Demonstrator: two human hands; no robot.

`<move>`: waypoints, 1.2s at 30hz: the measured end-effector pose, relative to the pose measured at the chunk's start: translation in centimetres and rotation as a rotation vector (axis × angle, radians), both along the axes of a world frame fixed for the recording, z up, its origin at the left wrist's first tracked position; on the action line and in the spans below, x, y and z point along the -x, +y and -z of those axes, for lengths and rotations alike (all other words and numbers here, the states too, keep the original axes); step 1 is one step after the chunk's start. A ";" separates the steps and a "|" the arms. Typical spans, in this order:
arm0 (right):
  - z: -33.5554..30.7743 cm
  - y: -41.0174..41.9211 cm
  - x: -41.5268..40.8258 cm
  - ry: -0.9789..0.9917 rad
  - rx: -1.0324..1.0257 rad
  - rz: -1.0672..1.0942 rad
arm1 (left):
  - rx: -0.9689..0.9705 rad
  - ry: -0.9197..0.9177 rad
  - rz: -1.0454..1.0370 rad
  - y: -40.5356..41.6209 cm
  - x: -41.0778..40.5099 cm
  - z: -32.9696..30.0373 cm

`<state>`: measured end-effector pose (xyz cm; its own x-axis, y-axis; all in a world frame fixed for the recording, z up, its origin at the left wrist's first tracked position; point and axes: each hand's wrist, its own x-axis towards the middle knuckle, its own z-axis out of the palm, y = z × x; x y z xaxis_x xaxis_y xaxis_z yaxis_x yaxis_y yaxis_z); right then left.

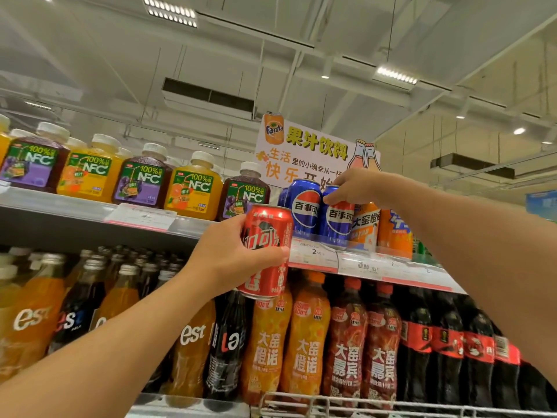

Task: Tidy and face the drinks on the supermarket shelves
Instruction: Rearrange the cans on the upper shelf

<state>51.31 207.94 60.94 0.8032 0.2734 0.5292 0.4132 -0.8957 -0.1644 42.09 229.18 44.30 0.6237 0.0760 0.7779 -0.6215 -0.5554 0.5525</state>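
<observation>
My left hand [224,256] grips a red cola can [268,245], held upright in the air just in front of the top shelf's edge [90,211]. My right hand [360,187] reaches up and closes its fingers over the top of a blue Pepsi can [336,220] standing on the top shelf. A second blue Pepsi can [304,206] stands just left of it, label facing out. Orange cans [366,224] stand to the right of the Pepsi cans, partly hidden by my right forearm.
NFC juice bottles [141,179] line the top shelf at the left. A Fanta sign [304,146] stands behind the cans. Price tags [313,254] run along the shelf edge. Below stand est bottles [193,336], orange and red soda bottles [304,342] and dark cola bottles [446,342].
</observation>
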 end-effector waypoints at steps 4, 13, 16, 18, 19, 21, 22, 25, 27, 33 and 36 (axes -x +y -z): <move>0.4 0.7 -0.2 -0.031 0.114 0.036 | -0.002 -0.005 0.003 0.0 0.0 0.0; 1.9 1.2 0.2 -0.132 0.155 0.068 | -0.005 -0.008 -0.011 0.0 0.1 0.0; 3.6 1.5 2.7 -0.445 0.151 -0.022 | -0.019 -0.016 -0.034 0.0 0.0 0.1; 5.8 1.8 5.5 -0.496 0.023 -0.258 | -0.035 -0.029 -0.068 -0.1 -0.1 0.0; 7.1 1.8 6.8 -0.443 -0.020 -0.346 | -0.046 -0.033 -0.082 -0.1 0.0 0.0; 10.0 1.6 9.0 -0.317 -0.027 -0.410 | -0.066 -0.040 -0.092 -0.4 0.3 -0.1; 11.2 1.2 9.8 -0.269 -0.039 -0.417 | -0.079 -0.050 -0.092 -0.7 0.5 -0.1; 13.3 -0.2 11.1 -0.135 -0.165 -0.417 | -0.127 -0.117 -0.100 -2.8 1.2 0.6; 13.7 -1.6 11.3 -0.103 -0.189 -0.394 | -0.173 -0.154 -0.076 -5.3 1.6 1.3; 13.9 -8.8 10.8 -0.150 -0.214 -0.308 | -0.196 -0.142 0.007 -14.0 0.3 2.2; 13.9 -13.2 9.9 -0.127 -0.237 -0.275 | -0.192 -0.144 0.002 -18.3 -0.8 2.4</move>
